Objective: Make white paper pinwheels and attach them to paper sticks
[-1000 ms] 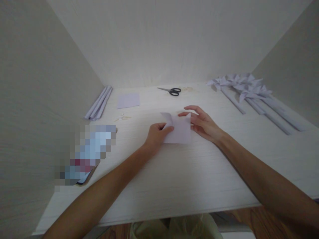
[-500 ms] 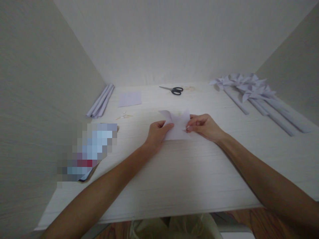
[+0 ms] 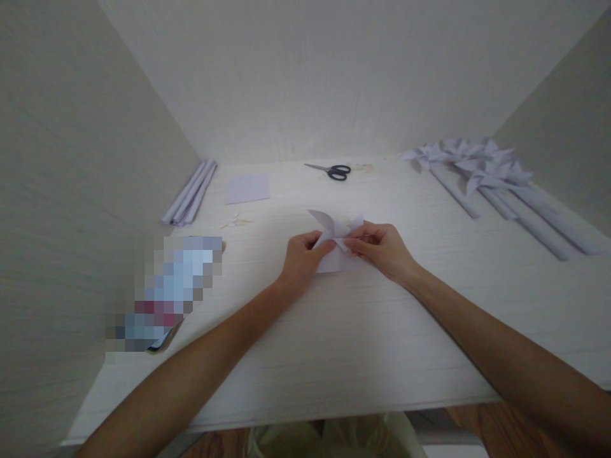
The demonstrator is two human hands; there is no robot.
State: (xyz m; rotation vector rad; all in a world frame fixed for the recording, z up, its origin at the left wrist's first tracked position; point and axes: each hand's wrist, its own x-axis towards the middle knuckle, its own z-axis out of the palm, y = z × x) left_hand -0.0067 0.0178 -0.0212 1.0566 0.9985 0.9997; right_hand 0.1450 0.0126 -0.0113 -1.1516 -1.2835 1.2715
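Folding corners of small pale-lilac paper square on white table.
Left hand fingers pinching centre; right hand fingers pinching folded corner; best kept pressed flat, aligned.

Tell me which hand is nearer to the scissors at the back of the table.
Right. The right hand sits in front of the scissors, slightly to their right, pinching the folded paper. The left hand holds the paper's left side, a little farther off.

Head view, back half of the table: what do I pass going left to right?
Rolled paper tubes → flat paper square → scissors → finished paper pinwheels at far right.
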